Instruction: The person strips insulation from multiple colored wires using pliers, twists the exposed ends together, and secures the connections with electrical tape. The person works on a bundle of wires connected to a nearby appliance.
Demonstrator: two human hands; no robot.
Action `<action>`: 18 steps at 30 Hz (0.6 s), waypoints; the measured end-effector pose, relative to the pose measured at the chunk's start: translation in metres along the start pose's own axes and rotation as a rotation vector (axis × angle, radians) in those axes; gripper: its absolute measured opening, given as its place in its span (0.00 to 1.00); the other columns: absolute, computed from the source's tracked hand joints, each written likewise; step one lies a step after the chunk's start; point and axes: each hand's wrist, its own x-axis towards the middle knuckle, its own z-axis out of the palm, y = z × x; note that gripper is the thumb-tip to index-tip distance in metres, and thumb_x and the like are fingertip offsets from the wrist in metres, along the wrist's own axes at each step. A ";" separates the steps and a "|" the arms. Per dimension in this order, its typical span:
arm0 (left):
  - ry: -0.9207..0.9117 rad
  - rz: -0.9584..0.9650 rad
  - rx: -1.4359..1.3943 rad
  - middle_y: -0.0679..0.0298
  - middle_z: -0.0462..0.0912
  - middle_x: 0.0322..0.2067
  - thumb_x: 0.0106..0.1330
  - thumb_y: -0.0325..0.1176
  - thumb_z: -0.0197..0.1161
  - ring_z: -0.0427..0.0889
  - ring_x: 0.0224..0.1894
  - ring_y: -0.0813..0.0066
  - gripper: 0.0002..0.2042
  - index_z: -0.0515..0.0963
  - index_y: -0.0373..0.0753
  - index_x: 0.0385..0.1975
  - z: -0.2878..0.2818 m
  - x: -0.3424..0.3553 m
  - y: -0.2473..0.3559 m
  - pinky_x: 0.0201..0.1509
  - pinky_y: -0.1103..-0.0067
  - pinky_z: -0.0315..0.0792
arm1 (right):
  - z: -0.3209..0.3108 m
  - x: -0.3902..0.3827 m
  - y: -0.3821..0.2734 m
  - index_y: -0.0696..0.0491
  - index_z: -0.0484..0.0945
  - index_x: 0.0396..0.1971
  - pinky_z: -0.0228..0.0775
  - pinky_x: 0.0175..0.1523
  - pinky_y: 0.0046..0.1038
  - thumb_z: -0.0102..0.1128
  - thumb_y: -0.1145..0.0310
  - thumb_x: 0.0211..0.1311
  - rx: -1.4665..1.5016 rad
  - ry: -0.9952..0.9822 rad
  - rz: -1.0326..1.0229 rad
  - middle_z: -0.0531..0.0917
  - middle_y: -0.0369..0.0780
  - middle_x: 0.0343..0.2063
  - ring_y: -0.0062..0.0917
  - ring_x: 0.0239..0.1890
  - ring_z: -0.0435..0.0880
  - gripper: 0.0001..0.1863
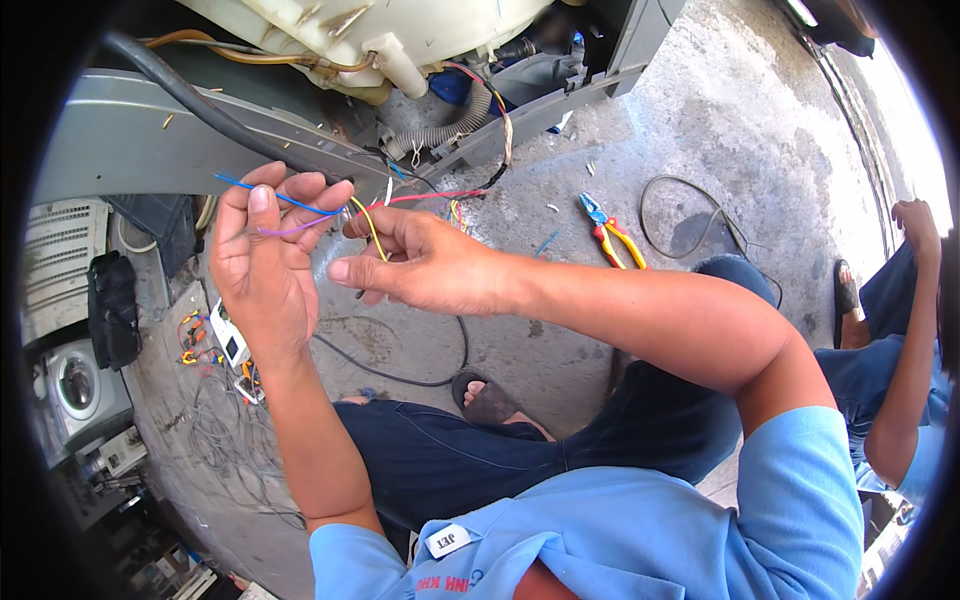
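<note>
Near the bottom edge of an opened machine, my two hands are close together. My left hand (pixel 272 245), palm up with fingers curled, pinches a blue wire (pixel 298 203) under its thumb. A purple wire (pixel 288 231) crosses the same palm. In my right hand (pixel 425 262), thumb and fingers close around a yellow wire (pixel 374 232) that bends down from between the hands. Past my right fingers runs a red wire (pixel 430 195), toward a wire bundle (pixel 506 135) from the machine. Where the wires meet is partly hidden by fingers.
The machine's pale tub (pixel 430 25) and grey frame (pixel 150 130) stand ahead, with a thick black hose (pixel 190 90) across. Red-yellow pliers (pixel 612 232) and a looped cable (pixel 650 190) lie on the concrete at right. Tangled leads (pixel 225 420) lie left. Another person (pixel 900 300) sits right.
</note>
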 end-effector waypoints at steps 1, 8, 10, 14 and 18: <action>0.006 -0.020 -0.064 0.51 0.82 0.41 0.76 0.35 0.52 0.86 0.43 0.57 0.15 0.69 0.29 0.52 -0.003 -0.001 -0.001 0.51 0.64 0.80 | 0.002 -0.004 -0.004 0.63 0.66 0.62 0.73 0.50 0.29 0.56 0.46 0.68 0.040 -0.013 -0.002 0.80 0.47 0.43 0.28 0.46 0.81 0.36; 0.036 -0.106 -0.331 0.56 0.81 0.44 0.75 0.34 0.54 0.85 0.46 0.60 0.15 0.69 0.32 0.54 -0.027 -0.003 -0.014 0.59 0.60 0.78 | -0.023 -0.008 -0.015 0.58 0.70 0.60 0.72 0.34 0.19 0.44 0.60 0.77 0.081 0.021 0.064 0.83 0.37 0.35 0.16 0.31 0.81 0.21; 0.047 -0.118 -0.332 0.57 0.82 0.43 0.75 0.34 0.54 0.85 0.46 0.60 0.15 0.69 0.33 0.54 -0.029 -0.004 -0.014 0.58 0.61 0.78 | -0.028 -0.007 -0.018 0.57 0.74 0.54 0.71 0.30 0.18 0.46 0.60 0.77 0.032 0.047 0.038 0.84 0.35 0.31 0.14 0.28 0.80 0.18; -0.007 -0.065 -0.280 0.58 0.82 0.40 0.75 0.34 0.53 0.84 0.45 0.60 0.14 0.69 0.33 0.55 -0.026 -0.003 -0.012 0.54 0.64 0.79 | -0.037 -0.004 -0.023 0.54 0.78 0.44 0.66 0.25 0.16 0.49 0.59 0.76 -0.018 0.113 0.043 0.81 0.32 0.25 0.12 0.23 0.76 0.14; -0.187 -0.014 -0.195 0.58 0.80 0.34 0.76 0.33 0.52 0.82 0.40 0.63 0.14 0.71 0.32 0.55 -0.037 -0.003 -0.012 0.47 0.67 0.78 | -0.049 -0.003 -0.029 0.53 0.82 0.38 0.63 0.24 0.16 0.57 0.60 0.72 -0.080 0.189 0.065 0.77 0.29 0.19 0.10 0.20 0.71 0.12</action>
